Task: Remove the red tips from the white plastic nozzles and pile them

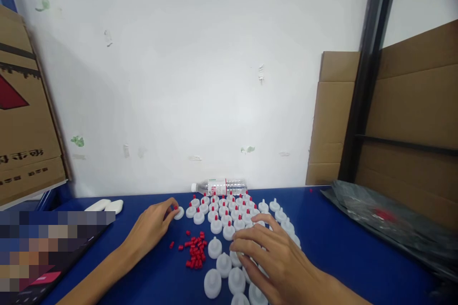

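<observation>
My left hand [152, 224] has its thumb and forefinger pinched at the red tip of a white nozzle cap [179, 214], left of the main group. Below it lies a loose pile of small red tip covers [195, 253] on the blue table. My right hand [274, 250] is spread over the white nozzle caps without red tips [223, 265], its fingers apart and covering several of them; whether it touches any I cannot tell. Farther back stand rows of white nozzle caps with red tips [216, 225], all upright.
A clear plastic bottle [227, 187] lies against the wall behind the caps. At the left are a cardboard box [28, 119], a white object [113, 207] and a black keyboard-like item [67, 262]. A grey plastic bag [372, 214] lies at the right on the blue table [332, 252].
</observation>
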Action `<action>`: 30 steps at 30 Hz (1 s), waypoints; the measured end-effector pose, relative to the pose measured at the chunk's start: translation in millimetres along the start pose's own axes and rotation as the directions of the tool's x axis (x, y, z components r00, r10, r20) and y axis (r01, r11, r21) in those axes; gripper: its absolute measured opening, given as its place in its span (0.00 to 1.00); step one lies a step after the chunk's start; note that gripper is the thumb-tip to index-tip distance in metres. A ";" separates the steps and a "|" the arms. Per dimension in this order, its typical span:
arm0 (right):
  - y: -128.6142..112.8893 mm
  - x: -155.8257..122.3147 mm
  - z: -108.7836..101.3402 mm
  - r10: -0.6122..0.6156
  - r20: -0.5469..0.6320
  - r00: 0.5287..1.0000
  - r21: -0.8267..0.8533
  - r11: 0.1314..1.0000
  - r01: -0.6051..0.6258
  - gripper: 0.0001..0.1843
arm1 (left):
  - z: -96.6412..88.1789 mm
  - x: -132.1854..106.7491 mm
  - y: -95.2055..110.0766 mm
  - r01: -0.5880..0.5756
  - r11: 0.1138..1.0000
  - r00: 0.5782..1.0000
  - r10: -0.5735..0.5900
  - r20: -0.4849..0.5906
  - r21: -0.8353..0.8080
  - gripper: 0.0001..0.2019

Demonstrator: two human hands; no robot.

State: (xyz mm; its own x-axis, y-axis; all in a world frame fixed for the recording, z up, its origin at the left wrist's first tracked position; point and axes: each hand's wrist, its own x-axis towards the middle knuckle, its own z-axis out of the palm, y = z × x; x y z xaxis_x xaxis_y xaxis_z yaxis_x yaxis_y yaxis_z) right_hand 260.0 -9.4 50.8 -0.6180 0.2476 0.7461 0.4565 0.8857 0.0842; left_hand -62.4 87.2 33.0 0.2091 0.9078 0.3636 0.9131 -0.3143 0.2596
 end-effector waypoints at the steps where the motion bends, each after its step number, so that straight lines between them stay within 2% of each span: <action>1: 0.2 -0.6 0.3 0.009 0.002 1.000 -0.004 1.000 -0.009 0.12 | -4.8 -0.8 2.9 0.004 1.000 1.000 -0.004 -0.012 -0.008 0.13; 4: 0.0 -3.6 1.8 0.091 0.010 0.996 -0.043 0.995 -0.090 0.13 | -13.6 -10.6 18.6 -0.025 0.998 0.996 0.020 -0.085 -0.060 0.13; 6: -1.5 -5.8 4.1 0.174 0.023 0.984 -0.073 0.982 -0.172 0.17 | -12.6 -23.4 35.5 -0.150 0.979 0.972 0.120 -0.202 -0.140 0.12; 7: -2.8 -6.7 5.8 0.212 0.030 0.977 -0.082 0.974 -0.209 0.22 | -10.0 -31.1 45.3 -0.230 0.959 0.946 0.181 -0.270 -0.163 0.10; 9: -5.9 -8.0 10.5 0.258 0.043 0.965 -0.079 0.964 -0.254 0.31 | -2.2 -46.7 65.1 -0.428 0.884 0.867 0.343 -0.362 -0.187 0.05; 11: -9.0 -8.3 16.4 0.241 0.047 0.969 -0.057 0.969 -0.239 0.37 | 6.9 -59.5 81.3 -0.560 0.794 0.813 0.472 -0.340 -0.238 0.04; 13: -11.0 -7.9 21.9 0.168 0.019 0.986 -0.031 0.985 -0.167 0.31 | 14.8 -67.0 90.3 -0.630 0.735 0.770 0.551 -0.322 -0.250 0.04; 15: -12.0 -7.0 25.3 0.097 -0.031 0.995 -0.022 0.995 -0.098 0.21 | 20.1 -69.0 91.5 -0.645 0.736 0.759 0.588 -0.279 -0.204 0.05; 17: -12.3 -5.8 26.3 0.069 -0.062 0.996 -0.030 0.997 -0.071 0.15 | 22.3 -67.7 88.0 -0.640 0.761 0.761 0.610 -0.220 -0.103 0.09; 19: -12.5 -4.4 26.3 0.063 -0.067 0.996 -0.058 0.996 -0.067 0.15 | 21.5 -65.6 84.6 -0.643 0.766 0.756 0.633 -0.169 -0.006 0.13; 21: -12.8 -3.0 27.0 0.041 -0.085 0.995 -0.107 0.993 -0.050 0.16 | 18.6 -64.3 84.3 -0.643 0.766 0.758 0.637 -0.141 0.003 0.14; 27: -12.4 1.4 31.9 -0.035 -0.178 0.983 -0.231 0.973 -0.007 0.22 | 11.3 -70.5 95.7 -0.514 0.789 0.856 0.498 -0.141 -0.336 0.20; 30: -12.5 2.3 31.0 -0.055 -0.164 0.985 -0.277 0.961 0.008 0.20 | 15.4 -79.9 100.9 -0.350 0.813 0.935 0.334 -0.119 -0.466 0.21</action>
State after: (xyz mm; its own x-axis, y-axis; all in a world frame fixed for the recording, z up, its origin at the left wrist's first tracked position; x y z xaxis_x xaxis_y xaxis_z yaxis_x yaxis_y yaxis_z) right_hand 233.0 -7.7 30.9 -0.5293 0.1305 0.8383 0.6106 0.7446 0.2696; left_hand 18.3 -12.8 16.3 0.4594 0.7107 0.5328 0.5059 -0.7024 0.5007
